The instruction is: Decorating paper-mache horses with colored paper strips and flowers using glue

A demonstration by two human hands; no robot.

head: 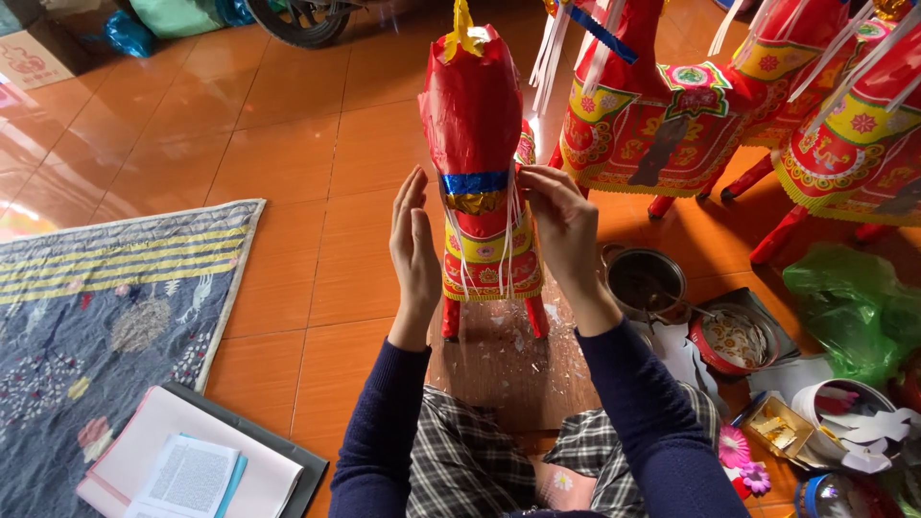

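A red paper horse [472, 105] stands on the orange tiled floor in front of me, with a blue and gold foil band around its neck and white paper strips hanging down its chest. My left hand [414, 251] is flat and open just left of the horse's chest, fingers pointing up, holding nothing. My right hand [566, 225] is at the right side of the neck band, its fingertips pinching the white strips there. Both my sleeves are dark blue.
Finished red paper horses [672, 115] stand at the back right. A metal pot [645, 280], a round red tin [734, 338], a green plastic bag [854, 307] and small boxes lie to the right. A patterned mat [106, 317] with papers [192, 470] lies left.
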